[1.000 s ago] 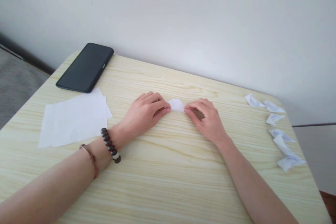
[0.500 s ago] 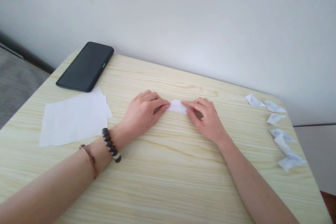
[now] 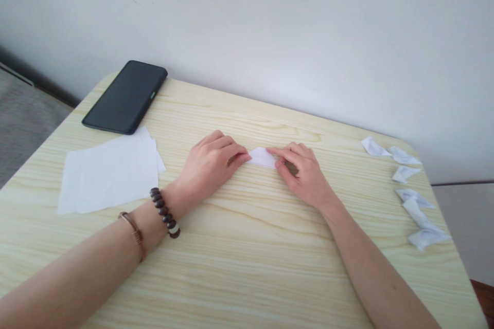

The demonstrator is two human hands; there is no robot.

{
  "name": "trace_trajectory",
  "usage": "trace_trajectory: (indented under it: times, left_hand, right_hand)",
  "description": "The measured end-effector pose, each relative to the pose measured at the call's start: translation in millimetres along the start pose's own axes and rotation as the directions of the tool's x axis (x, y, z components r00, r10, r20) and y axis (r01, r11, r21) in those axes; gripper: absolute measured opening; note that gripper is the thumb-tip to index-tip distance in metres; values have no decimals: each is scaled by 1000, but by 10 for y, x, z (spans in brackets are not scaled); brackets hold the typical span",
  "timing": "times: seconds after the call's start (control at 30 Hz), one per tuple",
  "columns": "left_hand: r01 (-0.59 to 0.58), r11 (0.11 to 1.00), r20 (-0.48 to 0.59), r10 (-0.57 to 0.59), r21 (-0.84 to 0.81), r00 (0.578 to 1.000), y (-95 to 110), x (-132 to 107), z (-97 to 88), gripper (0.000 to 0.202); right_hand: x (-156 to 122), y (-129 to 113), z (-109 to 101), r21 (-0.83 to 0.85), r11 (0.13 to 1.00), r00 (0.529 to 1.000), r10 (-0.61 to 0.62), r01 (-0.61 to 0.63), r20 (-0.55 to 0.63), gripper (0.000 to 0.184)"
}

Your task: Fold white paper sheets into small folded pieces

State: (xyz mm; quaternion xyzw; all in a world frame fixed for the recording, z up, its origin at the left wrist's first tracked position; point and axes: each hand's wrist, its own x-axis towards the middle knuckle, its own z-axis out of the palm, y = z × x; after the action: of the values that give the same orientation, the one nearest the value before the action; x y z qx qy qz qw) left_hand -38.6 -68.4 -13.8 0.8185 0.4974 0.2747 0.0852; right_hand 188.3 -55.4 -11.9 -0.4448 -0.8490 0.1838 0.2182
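A small folded piece of white paper [image 3: 262, 157] lies between my hands on the light wooden table [image 3: 250, 267]. Its upper corners slope inward to a narrower top edge. My left hand [image 3: 214, 164] pinches the left end between thumb and fingertips. At the other end, my right hand [image 3: 301, 170] grips the paper with thumb and index finger, the remaining fingers curled. The fingertips hide both ends of the paper. A dark beaded bracelet and a copper-coloured bangle circle my left wrist and forearm.
Flat white paper sheets [image 3: 110, 175] overlap on the left. Behind them rests a black tablet-like device [image 3: 125, 96]. Several folded white paper pieces [image 3: 415, 211] line the right edge of the table. A pale wall [image 3: 270, 36] borders the far edge.
My left fingertips have shifted very slightly on the paper's left end, and its outline looks a little more slanted. My right hand has hardly moved.
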Motion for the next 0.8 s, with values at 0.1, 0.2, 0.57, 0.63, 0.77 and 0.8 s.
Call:
trace_trajectory:
  times: [0.1, 0.2, 0.57, 0.63, 0.77, 0.8]
  left_hand:
    - [18, 1000, 22, -19, 7, 1000, 5, 1, 7, 18]
    - [19, 1000, 24, -19, -5, 1000, 4, 2, 16, 17]
    - [-21, 1000, -9, 21, -11, 1000, -18, -1, 15, 21]
    - [-20, 1000, -1, 20, -3, 1000, -8, 2, 12, 21]
    - [-39, 999, 10, 40, -26, 999, 14, 10, -9, 24]
    - [-45, 998, 9, 46, -36, 999, 16, 10, -13, 25]
  right_hand:
    - [-6, 14, 3, 2, 1000, 1000, -9, 9, 3, 36]
    - [-7, 17, 2, 3, 1000, 1000, -12, 12, 3, 39]
    - [-2, 12, -5, -12, 1000, 1000, -17, 17, 15, 41]
    - [-1, 8, -6, -14, 1000, 1000, -17, 17, 12, 41]
    - [0, -2, -2, -28, 999, 1000, -18, 19, 6, 42]
    - [0, -4, 0, -33, 999, 1000, -20, 20, 4, 41]
